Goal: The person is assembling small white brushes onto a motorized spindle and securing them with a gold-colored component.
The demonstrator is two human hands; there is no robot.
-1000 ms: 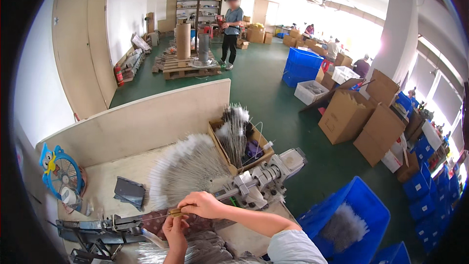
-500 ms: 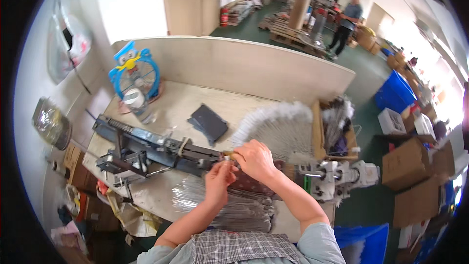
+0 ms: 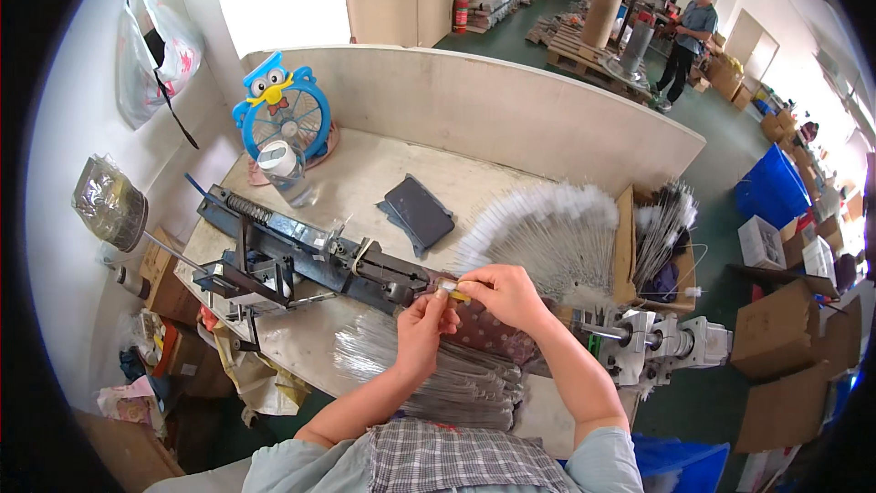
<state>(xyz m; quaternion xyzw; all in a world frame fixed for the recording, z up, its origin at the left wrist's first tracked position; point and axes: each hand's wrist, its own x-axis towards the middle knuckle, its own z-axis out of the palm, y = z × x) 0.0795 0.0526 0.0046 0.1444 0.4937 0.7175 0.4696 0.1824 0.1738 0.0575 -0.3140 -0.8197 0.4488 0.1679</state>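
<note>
My left hand (image 3: 425, 334) and my right hand (image 3: 507, 298) meet at the near right end of a long dark metal device (image 3: 310, 246). Both have their fingers pinched together. A small white piece (image 3: 447, 286) shows between the fingertips, against the left ones. Under my right fingers sticks out a small yellow piece (image 3: 460, 296), too small to name. Below the hands lies a brown spotted cloth (image 3: 493, 330). A thick bundle of thin wire rods (image 3: 465, 388) rests on the table nearest me. White-tipped wire brushes (image 3: 547, 228) fan out beyond my right hand.
A clamp-like metal machine (image 3: 639, 343) stands at the table's right edge, beside a cardboard box (image 3: 625, 246) of brushes. Farther back are a dark flat pad (image 3: 418, 212), a clear jar (image 3: 281, 166) and a blue cartoon fan (image 3: 285, 114). A person (image 3: 689, 41) stands across the room.
The whole view has shifted, so the scene sits further right. My hands stay together at the device's end; the right fingers have turned, and the yellow piece now shows below them.
</note>
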